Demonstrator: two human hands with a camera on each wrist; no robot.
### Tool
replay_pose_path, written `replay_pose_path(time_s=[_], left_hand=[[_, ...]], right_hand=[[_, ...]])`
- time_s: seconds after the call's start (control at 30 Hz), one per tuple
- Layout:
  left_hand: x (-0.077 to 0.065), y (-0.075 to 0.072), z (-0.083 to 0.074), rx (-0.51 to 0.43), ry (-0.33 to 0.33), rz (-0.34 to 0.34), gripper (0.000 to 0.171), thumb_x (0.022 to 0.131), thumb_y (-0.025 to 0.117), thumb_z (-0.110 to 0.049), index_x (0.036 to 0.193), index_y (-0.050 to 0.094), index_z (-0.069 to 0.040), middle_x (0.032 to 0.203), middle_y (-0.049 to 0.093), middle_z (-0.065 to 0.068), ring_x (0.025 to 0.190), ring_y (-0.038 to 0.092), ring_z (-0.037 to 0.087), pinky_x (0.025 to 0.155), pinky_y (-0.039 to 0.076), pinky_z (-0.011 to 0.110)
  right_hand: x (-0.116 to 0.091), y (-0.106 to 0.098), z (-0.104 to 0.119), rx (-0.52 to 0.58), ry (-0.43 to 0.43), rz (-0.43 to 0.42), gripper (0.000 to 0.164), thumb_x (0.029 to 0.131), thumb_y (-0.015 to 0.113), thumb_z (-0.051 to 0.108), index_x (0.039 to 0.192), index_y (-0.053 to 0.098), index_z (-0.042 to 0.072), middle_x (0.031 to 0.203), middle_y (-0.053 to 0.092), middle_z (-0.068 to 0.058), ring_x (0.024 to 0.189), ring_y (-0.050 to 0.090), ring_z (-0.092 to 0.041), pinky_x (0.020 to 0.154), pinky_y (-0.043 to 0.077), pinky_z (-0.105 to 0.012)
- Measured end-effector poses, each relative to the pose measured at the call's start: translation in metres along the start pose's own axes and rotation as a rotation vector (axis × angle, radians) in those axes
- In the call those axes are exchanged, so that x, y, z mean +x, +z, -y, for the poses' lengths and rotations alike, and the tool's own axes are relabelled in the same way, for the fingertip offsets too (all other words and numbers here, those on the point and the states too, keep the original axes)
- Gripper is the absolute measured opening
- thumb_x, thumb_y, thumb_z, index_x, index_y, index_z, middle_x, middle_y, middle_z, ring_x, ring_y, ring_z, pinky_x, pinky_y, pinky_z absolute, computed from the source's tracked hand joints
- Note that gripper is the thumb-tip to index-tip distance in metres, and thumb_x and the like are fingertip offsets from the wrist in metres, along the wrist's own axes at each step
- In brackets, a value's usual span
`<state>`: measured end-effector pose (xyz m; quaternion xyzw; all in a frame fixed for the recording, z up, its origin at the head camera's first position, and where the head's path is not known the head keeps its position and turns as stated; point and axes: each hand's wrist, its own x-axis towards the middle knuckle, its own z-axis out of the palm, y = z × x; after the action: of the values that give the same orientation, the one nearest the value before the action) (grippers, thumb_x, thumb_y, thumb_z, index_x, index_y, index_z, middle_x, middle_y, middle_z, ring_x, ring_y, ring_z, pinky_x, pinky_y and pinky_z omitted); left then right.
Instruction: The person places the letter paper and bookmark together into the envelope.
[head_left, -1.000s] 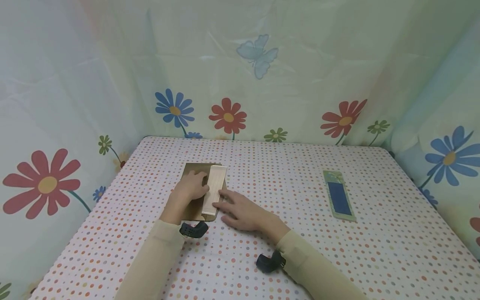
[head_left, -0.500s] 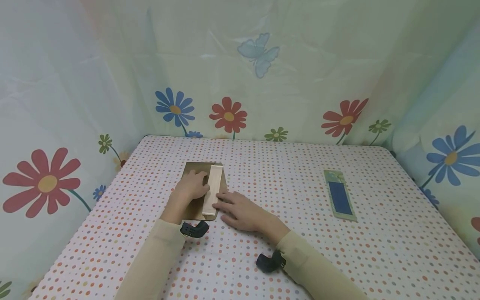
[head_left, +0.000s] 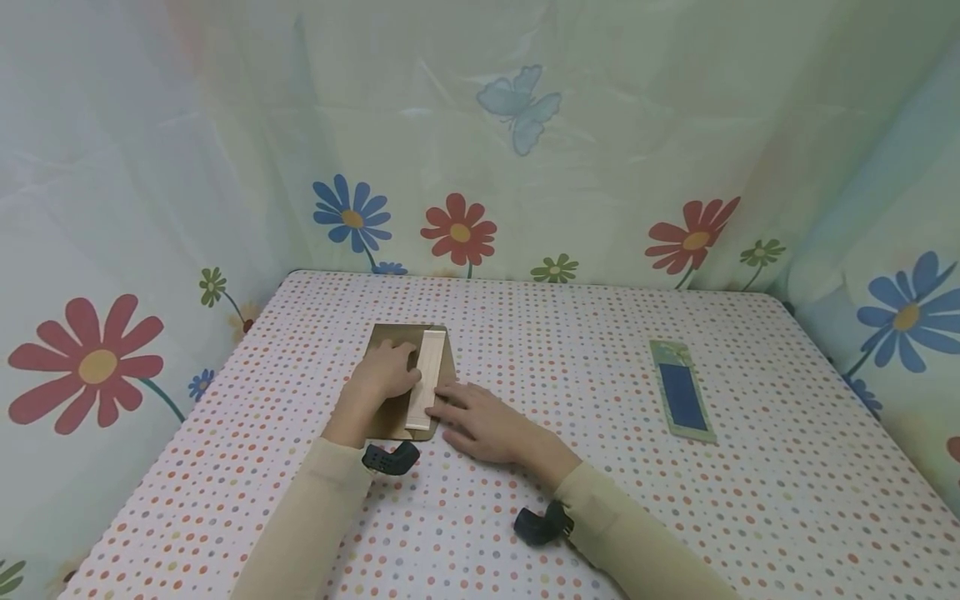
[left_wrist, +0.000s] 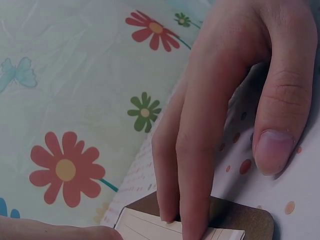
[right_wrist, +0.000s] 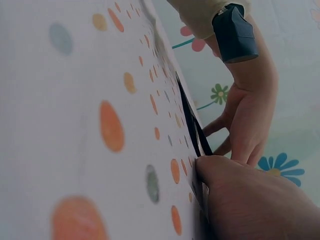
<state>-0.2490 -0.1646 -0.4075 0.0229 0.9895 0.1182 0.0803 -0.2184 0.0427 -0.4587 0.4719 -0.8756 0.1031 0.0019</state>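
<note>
A flat brown card piece [head_left: 382, 427] lies on the dotted cloth left of centre. Along its right part runs a narrow cream strip [head_left: 425, 375] marked with fine lines. My left hand [head_left: 383, 372] rests over the brown card, thumb and index fingertip at the strip's left edge. From the other side, my right hand [head_left: 483, 421] touches the strip's right edge with extended fingertips. The left wrist view shows the right fingers [left_wrist: 195, 165] coming down on the lined strip [left_wrist: 145, 227], thumb apart from it. In the right wrist view, the left hand [right_wrist: 250, 120] reaches down toward the card.
A long green floral piece with a dark blue panel [head_left: 682, 396] lies on the right of the table. White dotted cloth [head_left: 525, 333] covers the tabletop. Flower-printed curtains [head_left: 600, 150] stand behind and at both sides. Each wrist carries a black camera [head_left: 543, 525].
The cream strip's right edge has shifted left, so the strip looks narrower and more brown card shows beside it. Both hands stay nearly in place.
</note>
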Motion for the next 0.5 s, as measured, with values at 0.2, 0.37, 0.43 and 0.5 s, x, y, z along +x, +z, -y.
replay_pose_path(time_s=[0.2,0.37,0.43,0.5], left_hand=[[-0.0002,0.0,-0.0008,0.005,0.002,0.004,0.055,0.092,0.051,-0.031,0.142,0.043,-0.011,0.147,0.037,0.022,0.133,0.038,0.043,0.102,0.04,0.058],[-0.0006,-0.0006,-0.002,0.018,0.004,0.0,0.055,0.092,0.051,-0.031,0.142,0.044,-0.01,0.146,0.038,0.021,0.134,0.038,0.042,0.103,0.04,0.057],[-0.0005,-0.0009,-0.0022,0.02,0.004,0.001,0.055,0.092,0.051,-0.031,0.142,0.043,-0.01,0.146,0.038,0.021,0.134,0.038,0.043,0.103,0.039,0.057],[-0.0003,-0.0011,-0.0021,0.024,0.002,0.002,0.054,0.092,0.051,-0.031,0.142,0.043,-0.011,0.146,0.038,0.021,0.134,0.037,0.043,0.104,0.039,0.057]], right_hand=[[-0.001,-0.0012,0.0005,-0.024,-0.015,0.01,0.046,0.101,0.037,0.039,0.145,0.041,0.027,0.154,0.032,-0.005,0.145,0.025,-0.026,0.118,0.022,-0.043],[-0.0015,-0.0014,0.0007,-0.032,-0.028,0.011,0.047,0.102,0.033,0.041,0.146,0.038,0.027,0.155,0.029,-0.005,0.146,0.022,-0.027,0.118,0.021,-0.046],[-0.0011,-0.0012,0.0007,-0.029,-0.032,0.006,0.048,0.102,0.032,0.042,0.146,0.038,0.026,0.156,0.029,-0.004,0.146,0.022,-0.027,0.118,0.021,-0.047],[-0.0004,-0.0009,0.0005,-0.018,-0.031,0.005,0.048,0.102,0.032,0.042,0.146,0.038,0.026,0.156,0.029,-0.004,0.146,0.021,-0.027,0.118,0.02,-0.047]])
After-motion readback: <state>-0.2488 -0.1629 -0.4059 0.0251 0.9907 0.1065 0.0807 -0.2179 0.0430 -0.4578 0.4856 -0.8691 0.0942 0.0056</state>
